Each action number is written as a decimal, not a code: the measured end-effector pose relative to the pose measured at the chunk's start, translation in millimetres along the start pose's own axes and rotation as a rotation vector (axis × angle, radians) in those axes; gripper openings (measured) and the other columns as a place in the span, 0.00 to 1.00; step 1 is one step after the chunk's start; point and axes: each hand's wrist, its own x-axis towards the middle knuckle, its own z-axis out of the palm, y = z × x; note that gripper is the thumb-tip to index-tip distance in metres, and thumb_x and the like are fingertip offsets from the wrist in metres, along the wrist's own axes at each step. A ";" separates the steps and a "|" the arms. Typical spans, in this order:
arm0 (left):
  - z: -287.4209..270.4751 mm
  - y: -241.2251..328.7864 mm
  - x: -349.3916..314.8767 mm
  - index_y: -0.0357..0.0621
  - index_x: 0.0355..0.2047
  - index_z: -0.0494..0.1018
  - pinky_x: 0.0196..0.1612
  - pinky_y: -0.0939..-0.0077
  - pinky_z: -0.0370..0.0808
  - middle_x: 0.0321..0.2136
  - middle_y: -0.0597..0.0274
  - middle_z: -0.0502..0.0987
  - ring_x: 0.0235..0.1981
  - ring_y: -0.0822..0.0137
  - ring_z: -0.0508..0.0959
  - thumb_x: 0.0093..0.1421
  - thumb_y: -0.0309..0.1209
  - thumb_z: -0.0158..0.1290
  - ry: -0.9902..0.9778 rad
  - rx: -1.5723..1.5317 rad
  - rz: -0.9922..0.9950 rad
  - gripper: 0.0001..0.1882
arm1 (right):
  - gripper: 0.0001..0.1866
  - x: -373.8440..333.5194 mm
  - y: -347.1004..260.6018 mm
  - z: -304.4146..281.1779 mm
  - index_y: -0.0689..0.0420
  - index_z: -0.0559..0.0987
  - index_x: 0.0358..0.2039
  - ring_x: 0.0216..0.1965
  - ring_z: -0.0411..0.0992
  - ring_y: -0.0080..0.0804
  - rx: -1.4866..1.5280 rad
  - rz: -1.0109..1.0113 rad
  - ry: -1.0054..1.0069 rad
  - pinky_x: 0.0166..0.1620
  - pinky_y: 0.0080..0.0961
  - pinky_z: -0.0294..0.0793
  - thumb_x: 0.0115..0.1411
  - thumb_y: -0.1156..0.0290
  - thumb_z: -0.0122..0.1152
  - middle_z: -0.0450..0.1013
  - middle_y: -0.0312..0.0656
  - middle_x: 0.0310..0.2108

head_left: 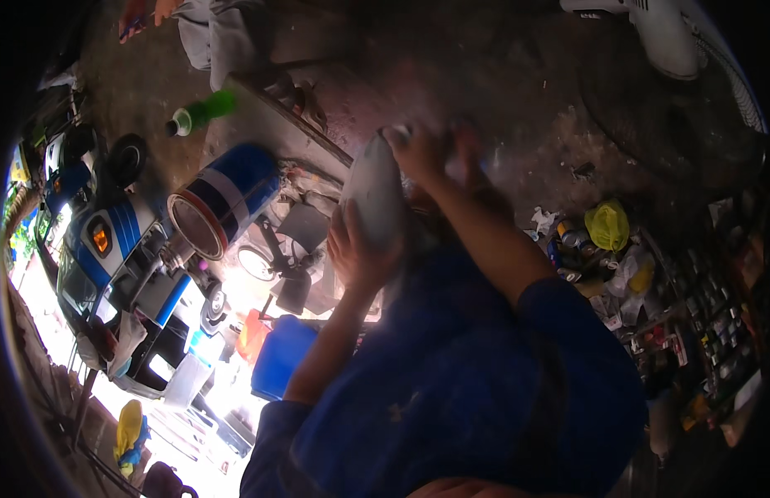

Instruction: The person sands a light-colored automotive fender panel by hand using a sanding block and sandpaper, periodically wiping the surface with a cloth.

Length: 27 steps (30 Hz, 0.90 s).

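While your left hand, fingers spread, is steadying the grey shell, your right hand, grip too blurred to tell, is probably working it, the next stroke needing firm bracing.

Stained floor — green bottle, blue-and-white drum.

You wear a dark blue shirt with a small pale mark, too faint to make out. Its short left sleeve and right sleeve end around your elbows, leaving both forearms bare. Your left hand and blurred right hand are bare too.
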 end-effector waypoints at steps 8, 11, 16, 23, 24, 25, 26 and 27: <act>-0.6 -34.2 -15.7 0.41 0.76 0.50 0.65 0.40 0.68 0.69 0.37 0.63 0.67 0.34 0.67 0.43 0.68 0.69 -0.103 -0.121 0.031 0.71 | 0.20 -19.0 11.6 -2.3 0.61 0.82 0.38 0.51 0.77 0.57 -0.086 -0.240 0.043 0.60 0.49 0.67 0.58 0.55 0.73 0.79 0.59 0.47; 1.5 -27.7 -13.3 0.40 0.76 0.50 0.65 0.40 0.68 0.69 0.37 0.63 0.66 0.34 0.68 0.43 0.69 0.69 -0.117 -0.115 0.025 0.71 | 0.20 -9.5 20.8 3.9 0.60 0.83 0.36 0.57 0.73 0.57 0.107 0.048 -0.062 0.67 0.51 0.60 0.56 0.55 0.75 0.78 0.57 0.49; -2.1 -29.2 -14.5 0.40 0.76 0.51 0.65 0.40 0.68 0.69 0.37 0.63 0.66 0.34 0.68 0.44 0.69 0.68 -0.163 -0.078 -0.022 0.70 | 0.21 4.6 19.7 13.5 0.61 0.82 0.34 0.47 0.77 0.53 0.127 -0.029 0.050 0.59 0.50 0.69 0.59 0.53 0.72 0.80 0.53 0.41; -1.6 -27.9 -10.8 0.42 0.76 0.50 0.66 0.42 0.68 0.69 0.39 0.64 0.67 0.36 0.67 0.44 0.65 0.70 -0.137 -0.099 -0.005 0.68 | 0.17 49.0 29.1 -45.7 0.60 0.80 0.37 0.33 0.80 0.37 0.387 0.171 -0.367 0.43 0.40 0.80 0.67 0.56 0.65 0.77 0.44 0.27; -1.9 -25.3 -12.1 0.42 0.76 0.50 0.66 0.42 0.68 0.69 0.39 0.64 0.67 0.36 0.67 0.44 0.65 0.70 -0.131 -0.104 -0.015 0.68 | 0.15 47.3 24.6 -59.0 0.59 0.79 0.40 0.29 0.78 0.33 0.926 0.324 -0.626 0.39 0.35 0.80 0.68 0.58 0.63 0.75 0.41 0.26; -2.0 -25.3 -14.5 0.42 0.76 0.50 0.66 0.42 0.68 0.69 0.39 0.64 0.67 0.36 0.67 0.44 0.65 0.70 -0.134 -0.114 -0.025 0.68 | 0.14 36.3 20.0 -62.9 0.58 0.77 0.42 0.25 0.75 0.32 1.179 0.431 -0.639 0.38 0.31 0.80 0.70 0.59 0.60 0.73 0.40 0.26; -2.3 -27.3 -15.7 0.42 0.76 0.50 0.66 0.42 0.68 0.69 0.39 0.64 0.67 0.36 0.67 0.45 0.64 0.70 -0.130 -0.115 -0.024 0.68 | 0.13 26.9 15.0 -67.2 0.57 0.75 0.45 0.21 0.72 0.31 1.424 0.548 -0.642 0.37 0.26 0.80 0.71 0.60 0.58 0.71 0.39 0.26; -3.1 -28.0 -13.1 0.42 0.76 0.50 0.66 0.43 0.67 0.69 0.40 0.64 0.67 0.36 0.67 0.45 0.63 0.70 -0.118 -0.114 -0.013 0.67 | 0.13 26.3 15.3 -71.0 0.57 0.75 0.45 0.21 0.72 0.31 1.414 0.544 -0.643 0.37 0.26 0.80 0.71 0.60 0.58 0.71 0.39 0.26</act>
